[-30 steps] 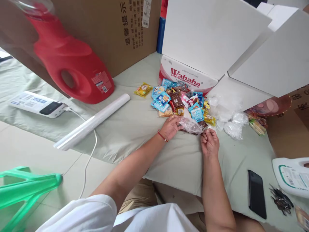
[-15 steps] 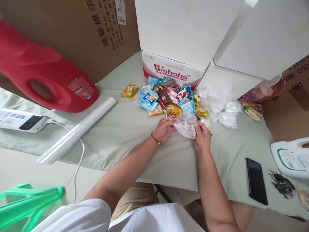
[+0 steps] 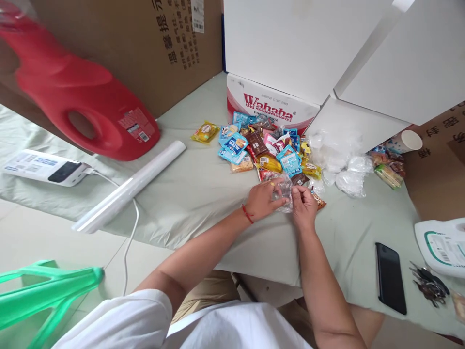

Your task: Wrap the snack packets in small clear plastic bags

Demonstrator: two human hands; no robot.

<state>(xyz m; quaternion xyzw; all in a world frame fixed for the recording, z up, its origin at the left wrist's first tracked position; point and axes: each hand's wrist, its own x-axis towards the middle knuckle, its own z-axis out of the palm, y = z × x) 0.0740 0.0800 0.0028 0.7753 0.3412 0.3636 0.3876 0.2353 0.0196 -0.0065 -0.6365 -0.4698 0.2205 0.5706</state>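
A crinkled clear plastic bag [image 3: 286, 186] is stretched between my two hands in front of the snack pile. My left hand [image 3: 264, 198], with a red cord at the wrist, has its fingers bent around the bag's left side; whether any are inside it I cannot tell. At the bag's right edge, my right hand [image 3: 304, 206] pinches the film between thumb and fingers. Just beyond lie wrapped snacks [image 3: 257, 143] in blue, brown, pink and yellow packets. A brown packet [image 3: 319, 201] is partly covered by my right hand. More crumpled clear plastic [image 3: 350, 177] is heaped to the right.
White boxes [image 3: 276, 43] and a Wahaha carton [image 3: 269, 102] stand behind. Leftward are a red jug [image 3: 94, 102], a clear film roll [image 3: 131, 186] and a corded power bank [image 3: 45, 167]. A phone [image 3: 390, 277], keys [image 3: 430, 283], white bottle [image 3: 443, 247] and paper cup [image 3: 409, 141] are right.
My left hand has turned over and moved closer to my right hand, and the bag between them is bunched smaller. The camera view has shifted left, bringing a paper cup into sight.
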